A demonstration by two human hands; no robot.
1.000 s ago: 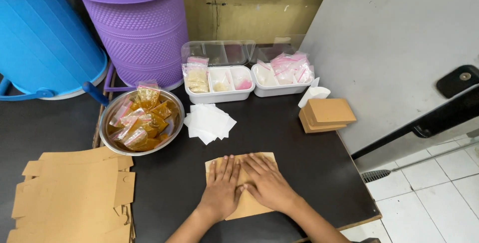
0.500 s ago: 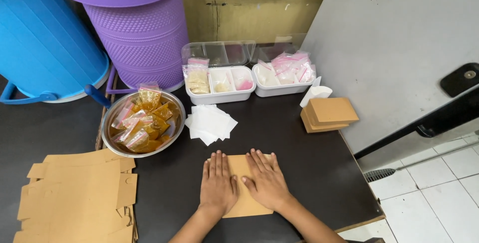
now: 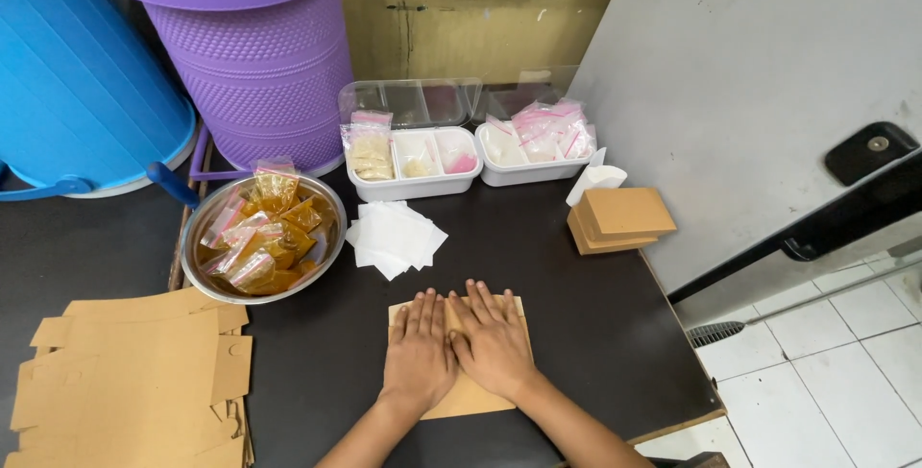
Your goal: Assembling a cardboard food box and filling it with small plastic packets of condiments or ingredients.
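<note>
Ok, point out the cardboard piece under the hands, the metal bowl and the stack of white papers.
cardboard piece (image 3: 475,399): head view, bare lower edge below the hands.
metal bowl (image 3: 331,201): head view, right rim.
white papers (image 3: 394,236): head view, middle of the top sheet.

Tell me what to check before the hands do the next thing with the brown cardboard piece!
1. Both hands on the cardboard: ok. The left hand and right hand lie flat, side by side, on the brown cardboard piece.
2. Cardboard fully on the black table: ok, its visible edges sit inside the table edge.
3. Fold pressed flat: cannot tell, the hands cover it.
4. Space around the piece: ok. The white paper squares and the metal bowl of packets lie apart from it.
5. More flat cardboard ready: ok, a stack of flat cardboard lies to the left.
6. Folded boxes out of the way: ok, by the wall.
</note>
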